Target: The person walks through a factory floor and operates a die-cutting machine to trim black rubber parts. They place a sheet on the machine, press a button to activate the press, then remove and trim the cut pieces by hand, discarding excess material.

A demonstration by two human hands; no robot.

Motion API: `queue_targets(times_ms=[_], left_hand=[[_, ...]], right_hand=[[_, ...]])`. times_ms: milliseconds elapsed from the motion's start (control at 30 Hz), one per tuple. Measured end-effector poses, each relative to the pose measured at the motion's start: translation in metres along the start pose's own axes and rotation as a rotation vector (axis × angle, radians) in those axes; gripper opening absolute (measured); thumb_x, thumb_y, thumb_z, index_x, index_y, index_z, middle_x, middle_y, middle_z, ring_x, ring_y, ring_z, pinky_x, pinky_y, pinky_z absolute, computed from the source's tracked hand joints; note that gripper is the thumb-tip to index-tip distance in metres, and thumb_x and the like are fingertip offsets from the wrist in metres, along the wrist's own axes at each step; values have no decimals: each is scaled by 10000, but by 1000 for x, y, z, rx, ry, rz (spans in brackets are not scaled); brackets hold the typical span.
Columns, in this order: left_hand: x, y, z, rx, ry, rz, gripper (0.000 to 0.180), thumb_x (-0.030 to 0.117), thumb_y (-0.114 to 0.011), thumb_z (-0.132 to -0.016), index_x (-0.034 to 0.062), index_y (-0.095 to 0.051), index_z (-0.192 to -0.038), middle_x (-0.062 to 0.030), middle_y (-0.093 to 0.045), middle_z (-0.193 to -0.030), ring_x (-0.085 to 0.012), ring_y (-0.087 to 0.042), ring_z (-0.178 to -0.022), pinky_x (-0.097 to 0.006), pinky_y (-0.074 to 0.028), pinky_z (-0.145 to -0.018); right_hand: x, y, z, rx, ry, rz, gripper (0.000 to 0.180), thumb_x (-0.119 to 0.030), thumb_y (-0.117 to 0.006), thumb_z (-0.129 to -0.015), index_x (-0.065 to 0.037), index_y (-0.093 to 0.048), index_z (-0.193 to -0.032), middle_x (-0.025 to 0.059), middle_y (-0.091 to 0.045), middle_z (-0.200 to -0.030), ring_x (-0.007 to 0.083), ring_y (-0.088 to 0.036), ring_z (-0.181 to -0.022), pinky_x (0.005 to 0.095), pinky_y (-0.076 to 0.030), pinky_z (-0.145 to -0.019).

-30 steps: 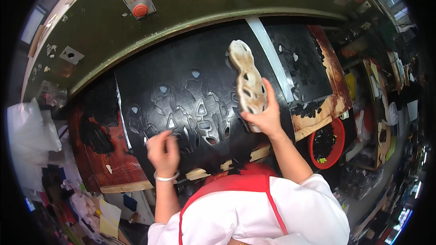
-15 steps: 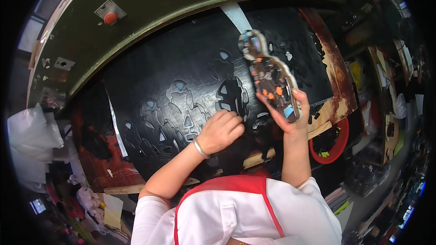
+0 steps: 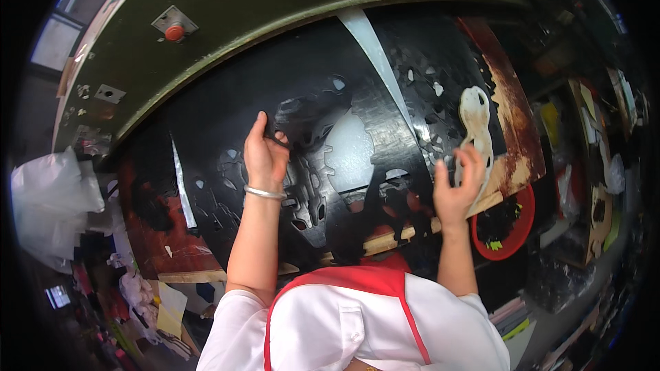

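Observation:
My left hand (image 3: 267, 158), with a silver bangle at its wrist, pinches a thin black sole-shaped cut piece (image 3: 309, 118) by its near end. The piece is blurred and raised over the black sheet (image 3: 240, 89). To its right, a pale sole-shaped gap (image 3: 354, 148) shows in the sheet. My right hand (image 3: 459, 189) has its fingers spread and slightly curled. Beside and partly behind these fingers lies a sole-shaped cutting die (image 3: 476, 115), its whitish back up, on the right part of the sheet. Whether a fingertip touches the die, I cannot tell.
A green machine beam (image 3: 240, 10) with red buttons spans the far side. A red basin (image 3: 526, 223) with black scraps stands at the right. Worn reddish-brown board (image 3: 512, 106) edges the work surface. Clear plastic bags (image 3: 51, 199) hang at the left.
My right hand has set the die down at the right, whitish back up, and let go. My left hand has moved left and lifted the black cut piece, baring a pale gap.

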State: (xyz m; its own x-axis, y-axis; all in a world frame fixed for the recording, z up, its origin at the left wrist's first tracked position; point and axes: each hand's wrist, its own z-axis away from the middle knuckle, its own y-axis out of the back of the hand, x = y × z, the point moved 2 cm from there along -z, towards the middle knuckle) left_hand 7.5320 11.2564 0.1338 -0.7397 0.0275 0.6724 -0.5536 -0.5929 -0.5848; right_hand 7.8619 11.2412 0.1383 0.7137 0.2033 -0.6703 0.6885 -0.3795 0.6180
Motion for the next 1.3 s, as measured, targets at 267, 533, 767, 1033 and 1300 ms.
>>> queue_targets(times_ms=[267, 533, 767, 1033, 1300], left_hand=[[-19, -27, 36, -410, 221, -310, 141, 146, -586, -955, 23, -653, -974, -57, -682, -946, -138, -644, -815, -299, -550, -765], [-45, -28, 18, -277, 301, -314, 145, 142, -578, -959, 12, -630, -923, -76, -663, -858, -167, -641, -740, -300, -550, -677], [193, -30, -53, -297, -633, -303, 220, 160, -514, -991, -39, -585, -1052, -122, -650, -900, -187, -625, -787, -287, -522, -709], [289, 0, -43, -167, -922, -353, 116, 77, -616, -929, -37, -623, -953, -159, -685, -899, -224, -682, -779, -295, -538, -650], [363, 3, -11, 137, -1064, -684, 313, 111, -600, -945, -106, -556, -1167, -222, -664, -1077, -181, -663, -755, -260, -540, -777]], right_hand=[[-100, -94, -1, -450, 94, -428, 337, -327, -632, -886, -5, -535, -877, 178, -600, -793, 365, -615, -749, 444, -485, -649], [-70, -109, 5, -265, 136, -422, 272, -202, -542, -952, -14, -543, -756, 165, -557, -569, 366, -564, -495, 436, -429, -468], [-37, -84, 17, -462, -246, -654, 339, -181, -455, -1012, 15, -515, -743, 80, -551, -507, 176, -563, -437, 311, -424, -434], [-67, -75, 31, -920, -114, -502, 295, -231, -556, -971, 24, -616, -836, 106, -613, -639, 171, -575, -578, 336, -436, -554], [-78, -85, 40, -1397, -197, -459, 306, -242, -536, -981, 36, -636, -901, 62, -663, -877, 117, -613, -833, 268, -486, -780]])
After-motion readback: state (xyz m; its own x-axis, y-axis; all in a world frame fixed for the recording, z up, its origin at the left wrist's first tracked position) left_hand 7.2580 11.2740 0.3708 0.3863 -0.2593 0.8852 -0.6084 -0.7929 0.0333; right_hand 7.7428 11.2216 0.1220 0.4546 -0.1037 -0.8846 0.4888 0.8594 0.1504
